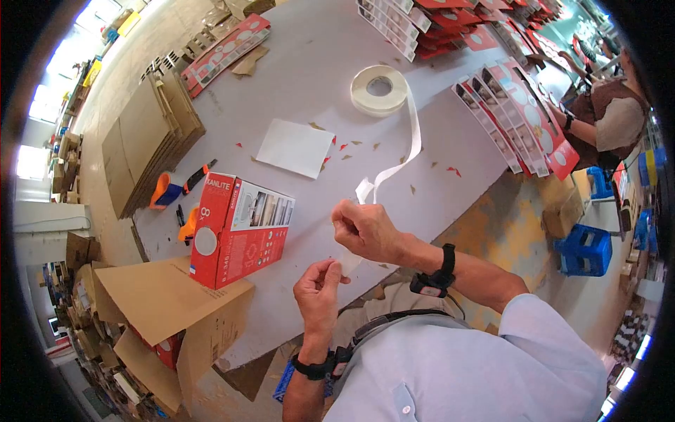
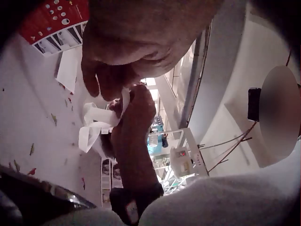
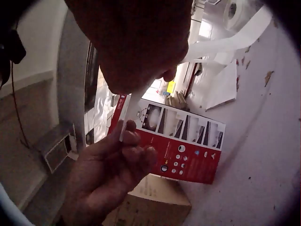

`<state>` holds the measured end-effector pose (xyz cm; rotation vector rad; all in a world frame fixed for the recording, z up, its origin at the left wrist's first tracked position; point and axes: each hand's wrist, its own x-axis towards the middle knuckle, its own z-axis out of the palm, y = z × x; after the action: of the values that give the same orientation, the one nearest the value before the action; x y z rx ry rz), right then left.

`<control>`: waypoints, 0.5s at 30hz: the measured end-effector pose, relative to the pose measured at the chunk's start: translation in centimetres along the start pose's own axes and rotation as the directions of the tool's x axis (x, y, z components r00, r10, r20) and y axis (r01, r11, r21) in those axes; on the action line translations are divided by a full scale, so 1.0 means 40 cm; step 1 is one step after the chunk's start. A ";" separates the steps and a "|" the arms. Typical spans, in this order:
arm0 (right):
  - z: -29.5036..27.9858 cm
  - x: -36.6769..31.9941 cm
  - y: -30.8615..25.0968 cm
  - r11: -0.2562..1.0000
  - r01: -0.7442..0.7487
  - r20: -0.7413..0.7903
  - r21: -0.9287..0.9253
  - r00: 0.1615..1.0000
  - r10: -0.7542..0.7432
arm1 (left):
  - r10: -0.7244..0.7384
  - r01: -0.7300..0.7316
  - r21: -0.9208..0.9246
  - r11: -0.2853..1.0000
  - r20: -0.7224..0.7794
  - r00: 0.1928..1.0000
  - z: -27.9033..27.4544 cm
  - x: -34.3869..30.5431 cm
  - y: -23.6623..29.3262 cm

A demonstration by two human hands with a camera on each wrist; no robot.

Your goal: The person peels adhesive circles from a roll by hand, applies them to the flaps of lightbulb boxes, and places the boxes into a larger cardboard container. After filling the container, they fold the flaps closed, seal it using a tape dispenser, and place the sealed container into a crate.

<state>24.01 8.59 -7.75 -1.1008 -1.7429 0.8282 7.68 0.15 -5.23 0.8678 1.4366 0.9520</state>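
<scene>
A white tape strip (image 1: 404, 163) runs from a roll (image 1: 380, 90) on the table to my right hand (image 1: 369, 232), which grips it with curled fingers. Below it in the head view, my left hand (image 1: 320, 295) pinches the strip's end between thumb and fingers. The right wrist view has a short length of strip (image 3: 131, 110) stretched between my left hand (image 3: 106, 169) and right hand (image 3: 141, 47). Loose loops of tape (image 2: 96, 117) hang beside the right hand (image 2: 134, 122) in the left wrist view, with my left hand (image 2: 136, 42) above.
A red printed box (image 1: 242, 228) stands left of my hands, behind an open carton (image 1: 158, 295). A white sheet (image 1: 295, 148), flattened cardboard (image 1: 151, 133) and red scraps lie on the table (image 1: 281, 77). Red packaging (image 1: 520, 112) is stacked at right, near another person (image 1: 619, 119).
</scene>
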 end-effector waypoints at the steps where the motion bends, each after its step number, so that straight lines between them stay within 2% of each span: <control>1: 0.003 -0.001 0.002 1.000 0.013 -0.003 -0.010 1.000 -0.013 | 0.013 -0.013 0.032 0.999 -0.024 1.000 0.002 -0.001 0.003; 4: 0.009 0.001 0.000 0.999 0.027 0.002 -0.037 1.000 -0.027 | 0.049 -0.044 0.092 0.995 -0.051 0.997 0.002 -0.003 0.014; 7: 0.010 0.002 -0.007 0.999 0.020 0.003 -0.050 1.000 -0.020 | 0.048 -0.047 0.026 0.999 -0.024 0.999 -0.004 0.002 0.002; 10: 0.011 0.007 -0.012 0.999 0.002 -0.004 -0.046 1.000 -0.002 | 0.036 -0.038 0.045 0.998 0.031 0.999 -0.006 -0.005 -0.006; 15: 0.019 0.008 -0.027 0.998 -0.037 0.012 -0.055 0.999 0.037 | -0.058 0.058 0.001 0.998 0.059 0.997 -0.024 -0.006 0.006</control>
<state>22.91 8.42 -7.02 -1.1693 -1.7694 0.8162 6.76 -0.05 -4.88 0.8429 1.4033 0.8765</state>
